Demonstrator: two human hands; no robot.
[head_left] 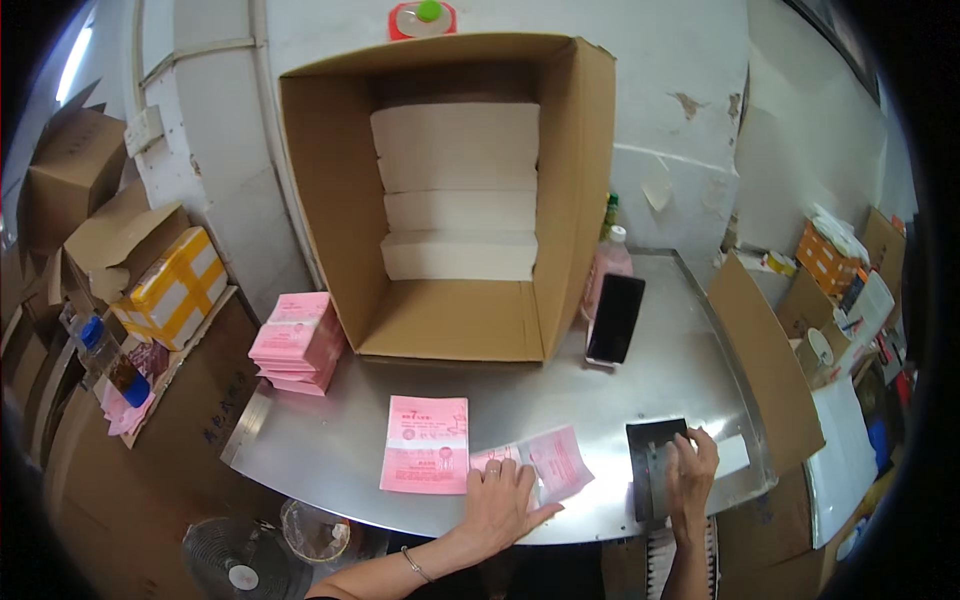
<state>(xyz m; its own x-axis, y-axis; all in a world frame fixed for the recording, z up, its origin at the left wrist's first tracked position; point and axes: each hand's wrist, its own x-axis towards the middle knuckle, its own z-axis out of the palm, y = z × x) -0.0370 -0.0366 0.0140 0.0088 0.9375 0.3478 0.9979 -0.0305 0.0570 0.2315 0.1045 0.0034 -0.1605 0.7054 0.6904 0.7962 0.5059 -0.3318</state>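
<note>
My left hand (500,498) lies palm down with its fingers spread, pressing on a pink printed leaflet (558,462) that looks to be in a clear sleeve. Left of it, touching its fingers, is a neat stack of pink leaflets (425,445). My right hand (692,470) is at a dark box-shaped device (652,465) near the table's right front. Its fingers are curled together at the device's right edge; what is between them is too small to make out. A white strip (733,455) lies just right of that hand.
A large open cardboard box (450,345) lies on its side at the back of the metal table (320,450), with white packs inside. Banded pink leaflets (298,340) are piled left of it. A phone (615,320) leans beside a bottle at right. A cardboard flap (768,365) borders the right edge.
</note>
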